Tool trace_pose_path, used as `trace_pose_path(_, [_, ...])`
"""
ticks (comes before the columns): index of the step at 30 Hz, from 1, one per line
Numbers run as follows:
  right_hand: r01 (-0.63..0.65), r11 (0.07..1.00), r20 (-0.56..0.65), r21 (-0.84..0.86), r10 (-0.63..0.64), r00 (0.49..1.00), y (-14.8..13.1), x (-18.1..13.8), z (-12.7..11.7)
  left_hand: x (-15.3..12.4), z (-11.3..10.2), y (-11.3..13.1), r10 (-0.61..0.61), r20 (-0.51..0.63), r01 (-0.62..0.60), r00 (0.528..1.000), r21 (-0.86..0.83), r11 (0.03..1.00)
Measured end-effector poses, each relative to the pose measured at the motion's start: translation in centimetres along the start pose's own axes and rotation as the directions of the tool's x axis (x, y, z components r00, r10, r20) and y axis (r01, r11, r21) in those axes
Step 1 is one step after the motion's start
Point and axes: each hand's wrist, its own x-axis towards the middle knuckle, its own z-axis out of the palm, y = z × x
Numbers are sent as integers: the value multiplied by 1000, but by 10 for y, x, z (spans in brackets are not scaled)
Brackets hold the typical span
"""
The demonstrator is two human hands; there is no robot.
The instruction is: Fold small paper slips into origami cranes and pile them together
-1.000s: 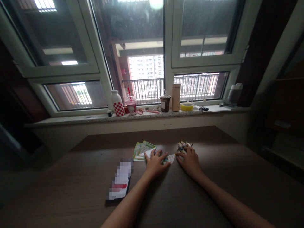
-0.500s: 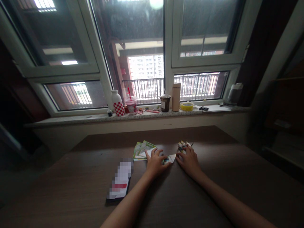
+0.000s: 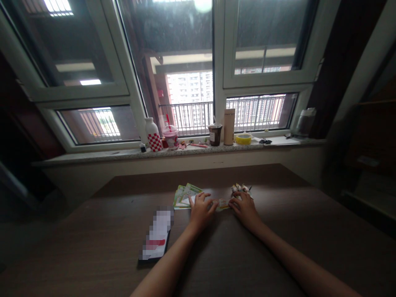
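The person's left hand (image 3: 202, 210) and right hand (image 3: 244, 205) curl low over a smooth, brown wood-grain table (image 3: 229, 255). A small, thin, blurred multicoloured piece (image 3: 222, 204) lies between their fingertips; whether either hand pinches it cannot be told. Flat green-and-white rectangular cards (image 3: 186, 196) overlap beside the left hand; a jagged, crumpled, pale multicoloured heap (image 3: 241, 188) sits just beyond the right.

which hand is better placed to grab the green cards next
Probably the left: the left hand is beside the green cards, while the right hand is farther across, by the small pile.
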Motion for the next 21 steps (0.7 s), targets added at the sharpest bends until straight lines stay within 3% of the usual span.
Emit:
trace_pose_path(8, [-11, 1000, 62, 26, 9, 998, 0, 1, 1, 2, 8, -7, -13, -29, 14, 1000, 29, 999])
trace_pose_path(21, [-28, 999, 83, 41, 25, 996, -3, -1, -3, -1, 5, -3, -38, 63, 36, 997, 43, 998])
